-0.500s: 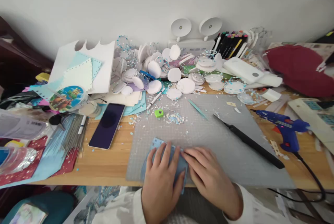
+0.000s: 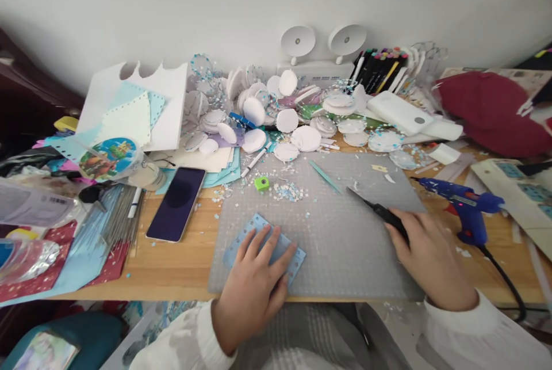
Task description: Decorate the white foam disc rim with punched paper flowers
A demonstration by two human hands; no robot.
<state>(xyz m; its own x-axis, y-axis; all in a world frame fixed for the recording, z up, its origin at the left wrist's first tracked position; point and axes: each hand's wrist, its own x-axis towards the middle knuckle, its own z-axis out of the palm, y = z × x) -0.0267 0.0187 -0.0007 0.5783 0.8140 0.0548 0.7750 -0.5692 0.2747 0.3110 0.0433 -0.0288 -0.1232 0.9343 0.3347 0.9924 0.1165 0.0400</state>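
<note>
- the left hand [image 2: 252, 286] lies flat, fingers spread, pressing a light blue paper sheet with punched holes along its edges [image 2: 250, 226] onto the grey gridded cutting mat [image 2: 336, 243]. the sheet sits at the mat's near-left corner, turned at an angle.
- the right hand [image 2: 426, 260] rests over the near end of a long black pen-shaped tool [image 2: 373, 206] lying slantwise on the mat's right part. its fingers curve over the handle, but i cannot tell whether they have closed on it.
- judged from this, the step in hand is pinning the sheet while taking up the tool. working the tool on the sheet would call for a firm grip on the handle, a lift clear of the mat, and a swing leftward with the left hand holding the paper flat.
- the sheet's near corner lies close to the mat's front edge, and the mat ends near the front edge of the wooden table [image 2: 181, 266], so there is little room toward the body.
- between the hands the mat is mostly bare. farther back lie paper scraps, a small green punch [image 2: 261, 183] and a thin teal strip [image 2: 325, 177].
- a blue hot glue gun [image 2: 466, 206] and its black cable [image 2: 504, 278] sit just beside the right hand, on its right. a dark smartphone [image 2: 176, 203] lies left of the mat.
</note>
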